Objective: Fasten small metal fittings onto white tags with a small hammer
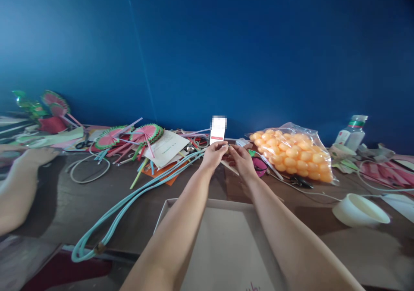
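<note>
My left hand (pixel 214 155) and my right hand (pixel 242 158) are close together at the middle of the table, just in front of an upright phone (pixel 217 129) with a lit screen. Both sets of fingers are pinched around the ends of pale blue tubes or something beside them; the held item is too small to make out. The pale blue tubes (pixel 129 198) loop from near my left hand down to the table's front left edge. Below my forearms lies an open cardboard box (pixel 226 239).
Paper fans (pixel 147 134), a booklet (pixel 166 148) and strips lie left. A bag of orange balls (pixel 293 153), a bottle (pixel 352 133), a white cup (pixel 360 211) and a cable stand or lie right. Another person's arm (pixel 22 183) rests at far left.
</note>
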`<action>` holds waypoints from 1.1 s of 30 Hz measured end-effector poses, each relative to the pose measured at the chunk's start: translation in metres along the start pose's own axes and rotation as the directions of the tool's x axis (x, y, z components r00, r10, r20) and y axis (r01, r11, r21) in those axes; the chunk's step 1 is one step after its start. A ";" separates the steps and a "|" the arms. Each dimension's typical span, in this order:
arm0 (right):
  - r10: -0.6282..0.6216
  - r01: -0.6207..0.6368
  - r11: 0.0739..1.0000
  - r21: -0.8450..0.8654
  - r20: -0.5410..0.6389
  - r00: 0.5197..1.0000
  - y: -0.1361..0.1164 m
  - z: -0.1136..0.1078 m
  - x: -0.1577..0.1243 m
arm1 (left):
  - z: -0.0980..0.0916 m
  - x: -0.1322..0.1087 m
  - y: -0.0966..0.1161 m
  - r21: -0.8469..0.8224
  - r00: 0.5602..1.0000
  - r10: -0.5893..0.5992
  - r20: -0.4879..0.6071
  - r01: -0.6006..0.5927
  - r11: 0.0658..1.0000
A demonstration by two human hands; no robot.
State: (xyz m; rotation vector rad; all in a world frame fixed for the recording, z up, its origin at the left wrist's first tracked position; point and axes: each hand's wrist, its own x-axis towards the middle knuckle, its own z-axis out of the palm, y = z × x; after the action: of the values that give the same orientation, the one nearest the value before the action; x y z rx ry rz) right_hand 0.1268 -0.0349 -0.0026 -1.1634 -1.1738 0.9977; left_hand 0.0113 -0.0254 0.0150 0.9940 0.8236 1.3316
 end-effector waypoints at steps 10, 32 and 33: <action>-0.018 0.018 1.000 0.022 -0.002 1.000 0.000 0.001 -0.001 | 0.001 -0.001 0.002 -0.010 1.000 0.001 -0.006 -0.001 1.000; -0.029 0.029 0.999 -0.017 -0.025 0.999 -0.003 0.002 -0.002 | 0.001 -0.001 0.000 -0.004 1.000 0.000 0.005 0.000 1.000; -0.027 0.027 0.999 -0.019 -0.024 0.999 -0.004 0.002 -0.003 | 0.001 -0.001 0.000 -0.001 1.000 -0.002 0.003 0.002 1.000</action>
State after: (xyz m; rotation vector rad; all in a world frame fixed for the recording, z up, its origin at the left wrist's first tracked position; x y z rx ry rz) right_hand 0.1245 -0.0379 0.0007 -1.1684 -1.1792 0.9517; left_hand 0.0117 -0.0265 0.0153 0.9941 0.8211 1.3287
